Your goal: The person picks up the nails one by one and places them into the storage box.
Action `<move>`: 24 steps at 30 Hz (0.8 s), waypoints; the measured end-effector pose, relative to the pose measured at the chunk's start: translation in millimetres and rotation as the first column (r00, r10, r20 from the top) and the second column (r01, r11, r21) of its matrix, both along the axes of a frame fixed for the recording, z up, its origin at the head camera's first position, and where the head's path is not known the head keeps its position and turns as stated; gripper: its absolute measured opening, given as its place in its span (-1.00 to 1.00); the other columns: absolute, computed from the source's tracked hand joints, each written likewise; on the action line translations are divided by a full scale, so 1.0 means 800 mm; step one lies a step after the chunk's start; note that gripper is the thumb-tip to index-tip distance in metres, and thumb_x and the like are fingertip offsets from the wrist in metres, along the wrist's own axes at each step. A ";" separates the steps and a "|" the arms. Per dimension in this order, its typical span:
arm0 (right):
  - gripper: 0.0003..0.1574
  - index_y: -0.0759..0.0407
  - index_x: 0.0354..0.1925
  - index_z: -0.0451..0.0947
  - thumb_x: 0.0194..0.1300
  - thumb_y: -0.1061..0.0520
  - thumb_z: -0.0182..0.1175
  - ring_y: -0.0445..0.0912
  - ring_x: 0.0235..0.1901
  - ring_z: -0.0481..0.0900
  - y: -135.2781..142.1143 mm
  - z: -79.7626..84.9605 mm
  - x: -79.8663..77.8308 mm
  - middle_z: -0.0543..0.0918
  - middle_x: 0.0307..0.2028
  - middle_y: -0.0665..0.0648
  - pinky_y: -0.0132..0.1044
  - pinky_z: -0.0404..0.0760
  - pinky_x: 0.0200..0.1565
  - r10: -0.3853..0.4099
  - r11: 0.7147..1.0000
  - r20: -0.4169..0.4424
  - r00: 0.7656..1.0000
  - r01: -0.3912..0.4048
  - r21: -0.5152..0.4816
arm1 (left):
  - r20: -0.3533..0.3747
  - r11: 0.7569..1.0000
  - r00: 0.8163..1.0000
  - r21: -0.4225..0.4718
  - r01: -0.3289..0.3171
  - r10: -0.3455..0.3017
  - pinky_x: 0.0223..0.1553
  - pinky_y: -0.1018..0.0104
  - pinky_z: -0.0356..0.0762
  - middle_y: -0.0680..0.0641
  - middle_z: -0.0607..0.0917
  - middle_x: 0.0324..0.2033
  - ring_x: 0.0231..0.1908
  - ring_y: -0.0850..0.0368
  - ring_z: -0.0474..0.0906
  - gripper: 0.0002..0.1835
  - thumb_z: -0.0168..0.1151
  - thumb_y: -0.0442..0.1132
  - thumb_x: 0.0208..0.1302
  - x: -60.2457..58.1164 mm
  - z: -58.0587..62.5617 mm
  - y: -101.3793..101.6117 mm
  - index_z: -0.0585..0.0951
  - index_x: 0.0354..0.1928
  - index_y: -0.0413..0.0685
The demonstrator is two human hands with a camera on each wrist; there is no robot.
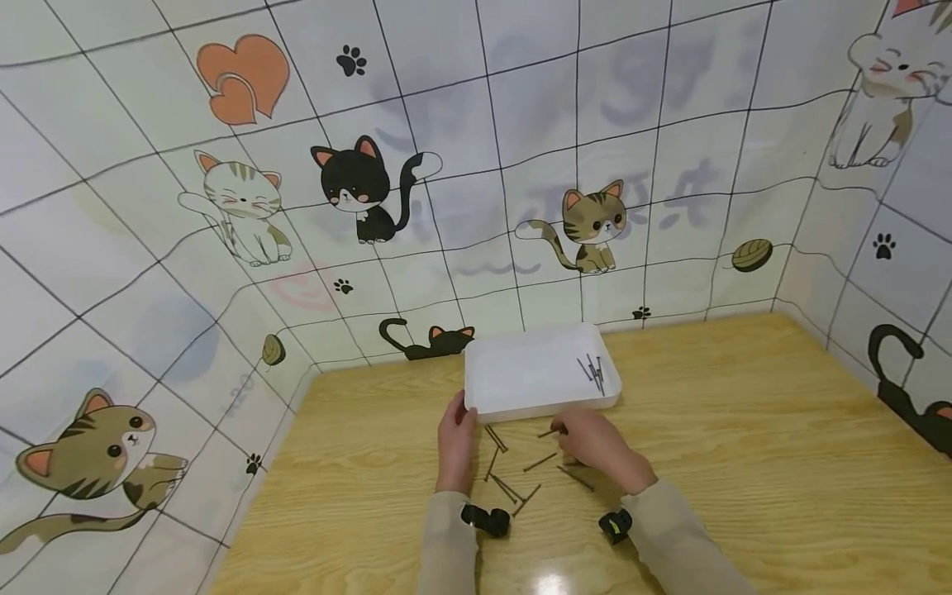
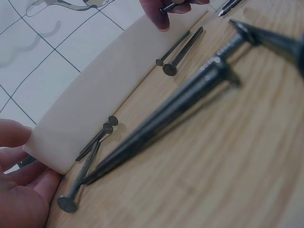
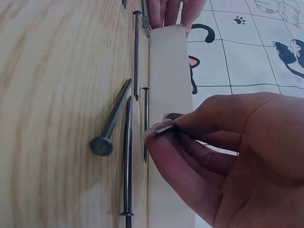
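With left fingers [image 2: 13, 133], grips tray [image 1: 521, 372] containing several nails [image 1: 596, 375] at its right end; with right fingers [image 3: 173, 166], pinches another nail [image 3: 164, 130] above bench [image 1: 744, 413].

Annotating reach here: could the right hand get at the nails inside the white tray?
Probably yes: the right hand is in front of the white tray, and nothing covers the nails inside. Its fingers pinch another nail, though.

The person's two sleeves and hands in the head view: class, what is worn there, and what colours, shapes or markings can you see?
No glove covers the left hand or right hand. The long beige fabric sleeves look plain. A small, black, blocky wrist-worn device shows on each side; the right one bears a yellow-green marking.
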State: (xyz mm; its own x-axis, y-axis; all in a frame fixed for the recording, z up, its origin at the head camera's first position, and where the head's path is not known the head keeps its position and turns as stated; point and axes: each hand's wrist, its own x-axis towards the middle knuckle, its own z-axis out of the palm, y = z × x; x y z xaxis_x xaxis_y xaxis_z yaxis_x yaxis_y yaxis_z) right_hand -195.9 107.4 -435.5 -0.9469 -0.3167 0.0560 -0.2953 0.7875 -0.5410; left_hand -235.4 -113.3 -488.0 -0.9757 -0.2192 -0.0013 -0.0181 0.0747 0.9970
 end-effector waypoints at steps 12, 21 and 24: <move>-0.71 0.27 -0.10 0.55 0.19 0.30 0.05 -0.21 -0.54 0.41 0.002 -0.003 -0.005 0.58 -0.18 0.17 -0.22 0.47 -0.34 -0.005 0.998 0.029 1.000 0.007 -0.070 | -0.008 1.000 1.000 -0.001 0.013 -0.013 0.18 0.14 0.16 0.00 0.34 0.19 0.20 0.12 0.20 -0.54 -0.01 -0.20 0.30 0.003 0.004 -0.002 0.30 0.25 0.02; -0.64 0.28 0.01 0.48 0.22 0.29 -0.01 -0.15 -0.71 0.39 0.013 0.003 -0.009 0.50 -0.20 0.17 -0.30 0.40 -0.65 -0.008 0.986 0.100 0.995 0.025 -0.167 | -0.015 1.000 1.000 0.010 0.012 -0.012 0.17 0.15 0.17 0.00 0.35 0.19 0.19 0.13 0.21 -0.53 0.01 -0.20 0.29 0.001 -0.001 -0.002 0.31 0.25 -0.01; -0.65 0.27 -0.01 0.49 0.23 0.28 0.00 -0.12 -0.67 0.44 0.017 0.004 -0.013 0.51 -0.21 0.16 -0.31 0.42 -0.62 -0.019 0.977 0.081 0.996 0.036 -0.212 | -0.016 1.000 1.000 0.002 0.011 -0.011 0.17 0.15 0.16 0.01 0.35 0.19 0.19 0.14 0.20 -0.53 0.00 -0.19 0.29 0.000 0.000 -0.002 0.30 0.25 -0.01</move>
